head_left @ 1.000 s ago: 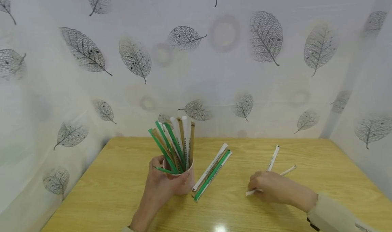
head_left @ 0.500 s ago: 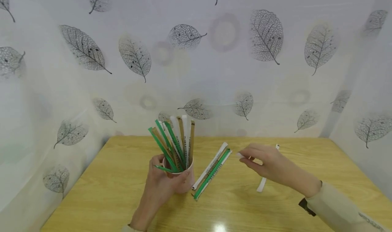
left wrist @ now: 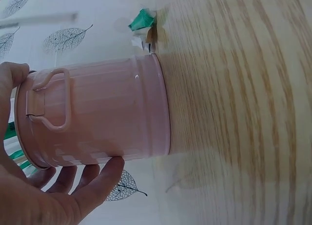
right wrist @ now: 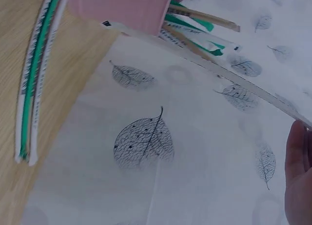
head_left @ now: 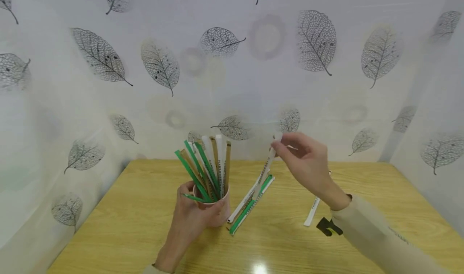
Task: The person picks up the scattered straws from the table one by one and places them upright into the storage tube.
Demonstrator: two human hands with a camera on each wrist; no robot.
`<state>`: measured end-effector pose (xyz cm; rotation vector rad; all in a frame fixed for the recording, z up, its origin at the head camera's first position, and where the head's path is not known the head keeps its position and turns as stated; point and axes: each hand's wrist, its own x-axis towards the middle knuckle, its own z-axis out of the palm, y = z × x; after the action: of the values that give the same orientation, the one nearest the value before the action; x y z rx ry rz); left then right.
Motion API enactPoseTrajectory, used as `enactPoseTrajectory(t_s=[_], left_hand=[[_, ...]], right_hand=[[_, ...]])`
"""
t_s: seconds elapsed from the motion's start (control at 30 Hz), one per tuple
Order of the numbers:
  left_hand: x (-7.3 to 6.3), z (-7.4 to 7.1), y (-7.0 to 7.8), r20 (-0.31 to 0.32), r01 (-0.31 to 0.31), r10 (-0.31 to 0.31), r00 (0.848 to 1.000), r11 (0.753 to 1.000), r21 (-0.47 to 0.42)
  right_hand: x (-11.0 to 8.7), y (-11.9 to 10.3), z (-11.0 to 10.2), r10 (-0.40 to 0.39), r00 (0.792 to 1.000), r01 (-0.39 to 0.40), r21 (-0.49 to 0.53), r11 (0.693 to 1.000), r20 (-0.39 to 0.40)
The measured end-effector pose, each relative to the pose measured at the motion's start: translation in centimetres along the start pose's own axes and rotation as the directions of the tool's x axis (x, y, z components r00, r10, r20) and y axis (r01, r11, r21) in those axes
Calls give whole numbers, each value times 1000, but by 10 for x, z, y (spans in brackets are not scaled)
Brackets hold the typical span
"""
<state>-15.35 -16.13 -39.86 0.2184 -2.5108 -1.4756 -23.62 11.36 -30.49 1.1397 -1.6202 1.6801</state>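
While the left hand curls its fingers and thumb around the pink cup near the top, the cup stands upright on the table. If that hand pulls too hard, the cup could tip, because the tall paper sticks inside may make it top-heavy. They lean different ways, so one more stick might bump them and bend. A green end lies low over the left side of the rim and might get squashed. Further right, the right hand pinches the top of a white paper stick, up above the table. Held only at one end, it could swing or slip.

As for the rest, the leafy cloth hangs behind the table. Just right of the cup lies a row of sticks, close together. The held stick's low end shows in front of this row; I can't tell if they touch. A low swing could push the row apart. Farther right, a lone stick lies partly hidden behind the right hand.
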Motion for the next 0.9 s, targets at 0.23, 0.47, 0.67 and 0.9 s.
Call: enactPoseTrajectory(t_s=[0.23,0.47,0.67,0.9], left_hand=[[-1,-1,-1,26,-3,5,1000,995,-100],[-2,-1,-2,2,-1,1,1000,998,-61],[-3,-1,-3,-8,-2,1,1000,999,-48],[-2,0,-3,-2,-5,4,1000,996,-94]], right_hand=[[17,-7,25,-29,994,42,138,990,-102],[15,-8,39,-58,991,73,131,989,-119],[22,-13,40,-59,972,84,100,991,-229],[20,-10,45,-35,991,52,131,990,-132]])
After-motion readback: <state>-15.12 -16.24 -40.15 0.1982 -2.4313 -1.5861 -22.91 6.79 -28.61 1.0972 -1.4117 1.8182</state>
